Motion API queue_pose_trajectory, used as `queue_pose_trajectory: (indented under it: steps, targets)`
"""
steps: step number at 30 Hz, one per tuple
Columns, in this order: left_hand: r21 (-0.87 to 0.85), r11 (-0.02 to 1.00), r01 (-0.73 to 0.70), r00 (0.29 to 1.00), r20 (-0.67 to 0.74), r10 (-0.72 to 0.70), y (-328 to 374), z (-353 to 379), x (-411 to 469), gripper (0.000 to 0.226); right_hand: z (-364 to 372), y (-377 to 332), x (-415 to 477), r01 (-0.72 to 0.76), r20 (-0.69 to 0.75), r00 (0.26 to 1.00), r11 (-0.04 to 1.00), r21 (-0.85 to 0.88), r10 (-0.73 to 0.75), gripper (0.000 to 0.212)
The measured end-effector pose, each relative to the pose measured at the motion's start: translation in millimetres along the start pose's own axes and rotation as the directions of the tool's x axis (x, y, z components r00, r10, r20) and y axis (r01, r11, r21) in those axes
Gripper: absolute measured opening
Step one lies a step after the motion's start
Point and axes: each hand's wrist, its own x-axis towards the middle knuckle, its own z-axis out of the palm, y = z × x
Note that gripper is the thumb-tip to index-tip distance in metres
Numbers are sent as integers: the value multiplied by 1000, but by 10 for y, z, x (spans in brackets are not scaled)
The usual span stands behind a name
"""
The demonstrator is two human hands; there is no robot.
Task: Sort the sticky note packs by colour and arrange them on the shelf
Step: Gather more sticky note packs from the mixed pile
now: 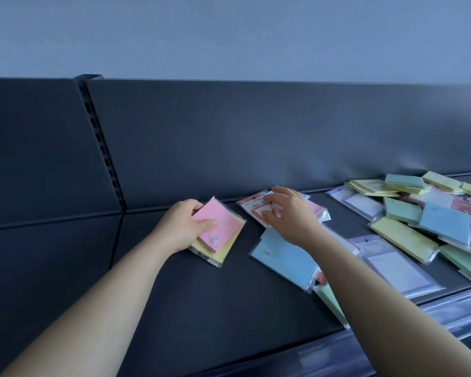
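Observation:
My left hand (pixel 186 223) grips a pink sticky note pack (pixel 220 227) that lies on top of a yellow pack (pixel 226 251), left of centre on the dark shelf (pixel 201 295). My right hand (pixel 288 213) rests with spread fingers on a pink-framed pack in clear wrap (pixel 256 206) near the back wall; whether the fingers hold it I cannot tell. A blue pack (pixel 286 257) lies just below that hand, partly under my forearm. A green pack (pixel 331 300) pokes out beneath the arm.
A loose heap of yellow, green, blue, pink and purple-bordered packs (pixel 419 216) covers the right part of the shelf. A dark back panel (pixel 256 137) rises behind. A slotted upright (pixel 101 148) divides the panels at left. A clear price rail (pixel 446 314) runs along the front edge.

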Motion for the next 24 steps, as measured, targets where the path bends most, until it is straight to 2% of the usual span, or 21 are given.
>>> queue_pose_trajectory:
  steps: [2, 5, 6, 9, 12, 15, 20, 24]
  targets:
    - [18, 1000, 21, 1000, -7, -21, -79, -51, -53, 32, 47, -139, 12, 59, 24, 998, 998, -14, -59, 36]
    - [184, 979, 83, 996, 8, -86, -163, -106, -125, 75, 124, -343, 17, 94, 126, 988, 994, -59, -86, 33]
    - [215, 972, 92, 995, 27, -100, -165, -115, -154, 83, 144, -400, 17, 87, 155, 985, 994, -73, -75, 33]
    - [297, 951, 87, 992, 62, -110, -127, -148, -220, 77, 167, -520, 0, 70, 210, 976, 993, -91, -49, 38]
    - [299, 945, 134, 986, 58, -158, -95, -214, -250, 68, 170, -610, -45, 22, 274, 962, 997, -68, -3, 48]
    - [137, 974, 183, 983, 9, -186, -126, -275, -316, 52, 244, -692, -90, -3, 326, 945, 998, -59, 22, 41]
    - [-108, 976, 188, 970, -134, -202, -352, -385, -430, 59, 354, -839, -175, -42, 351, 935, 998, -50, 57, 42]
    - [-204, 968, 143, 966, -184, -182, -458, -477, -544, 28, 380, -962, -191, -54, 346, 936, 998, -33, 62, 44]
